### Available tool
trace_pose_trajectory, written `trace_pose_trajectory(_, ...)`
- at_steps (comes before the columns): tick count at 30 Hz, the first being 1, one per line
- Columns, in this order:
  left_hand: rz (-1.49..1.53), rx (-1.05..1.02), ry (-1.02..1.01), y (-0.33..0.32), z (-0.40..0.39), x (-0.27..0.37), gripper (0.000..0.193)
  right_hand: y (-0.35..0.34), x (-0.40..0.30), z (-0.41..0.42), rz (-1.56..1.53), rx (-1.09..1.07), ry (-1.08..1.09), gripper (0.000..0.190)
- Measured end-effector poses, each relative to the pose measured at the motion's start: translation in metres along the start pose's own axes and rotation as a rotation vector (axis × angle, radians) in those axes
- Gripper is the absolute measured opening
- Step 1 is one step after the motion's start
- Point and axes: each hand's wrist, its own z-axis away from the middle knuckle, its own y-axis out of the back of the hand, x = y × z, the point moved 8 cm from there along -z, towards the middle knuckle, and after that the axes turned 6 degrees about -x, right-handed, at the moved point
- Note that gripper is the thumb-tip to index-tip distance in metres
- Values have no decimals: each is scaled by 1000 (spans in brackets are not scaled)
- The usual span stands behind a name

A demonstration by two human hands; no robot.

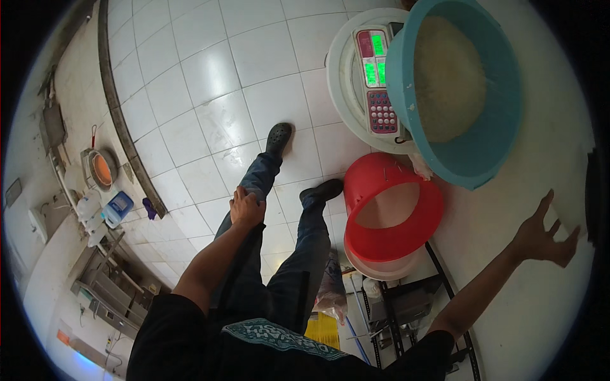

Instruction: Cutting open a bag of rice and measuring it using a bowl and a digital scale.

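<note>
My left hand [246,208] rests on the knee of my jeans [259,178], holding nothing. Out to the right, my right hand [545,238] is raised beside the pale wall [505,295] with its fingers spread. A dark object [591,197] at the picture's rim is nearest to it; what it is cannot be told. Before me a large blue plastic basin [505,95] holds a pale, grainy mass [450,78]. The basin sits over a digital scale [381,112] with lit green displays and partly hides it. Under the scale is a round white plastic top [340,90].
A red plastic tub [393,243] stands near my right foot. Behind it are a black metal rack [393,309] and a filled plastic bag [331,290]. Across the tiled floor [205,119], beyond a raised kerb [114,109], are a pot [102,169] and a blue jug [117,208].
</note>
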Motion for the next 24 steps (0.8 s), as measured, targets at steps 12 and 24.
trace_pose_trajectory(12, -175, 97, 1, -9, 29, 17, 24, -128, 26, 646, 168, -702, -710, 83)
trace_pose_trajectory(24, -339, 116, -80, -32, 25, 48, 24, -171, -200, 821, 1915, 913, 2419, 48)
